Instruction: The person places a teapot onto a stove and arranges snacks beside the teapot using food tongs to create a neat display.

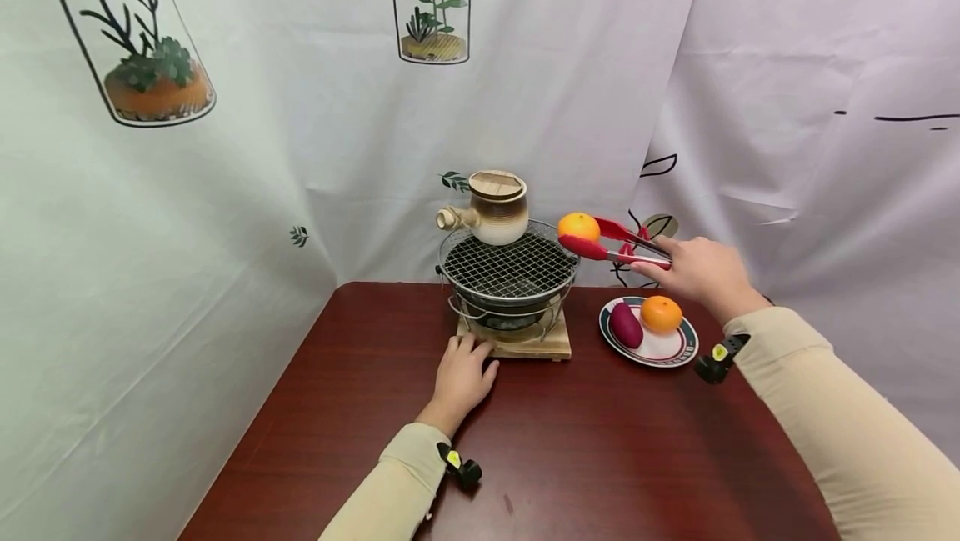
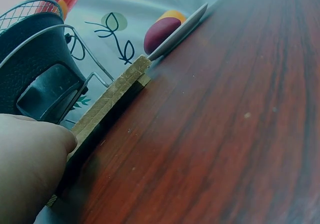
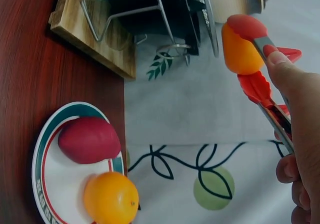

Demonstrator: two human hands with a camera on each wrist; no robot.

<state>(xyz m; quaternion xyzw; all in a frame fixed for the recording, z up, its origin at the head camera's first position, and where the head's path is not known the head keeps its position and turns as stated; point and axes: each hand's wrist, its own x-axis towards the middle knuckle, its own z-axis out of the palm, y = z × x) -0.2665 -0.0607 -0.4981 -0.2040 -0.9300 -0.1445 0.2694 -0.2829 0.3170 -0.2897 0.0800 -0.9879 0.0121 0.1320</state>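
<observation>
Two hands show above the counter (image 1: 600,441). The right hand (image 1: 701,270) grips red-tipped tongs (image 1: 583,249), thumb on one arm and fingers curled on the other; the tongs pinch an orange (image 1: 579,226), raised near the right edge of the wire rack (image 1: 517,266). The left hand's (image 1: 461,378) fingers are loosely spread, their tips at the wooden board (image 1: 532,348). Tong tips cover part of the orange; the left wrist view cuts off most of the left hand.
</observation>
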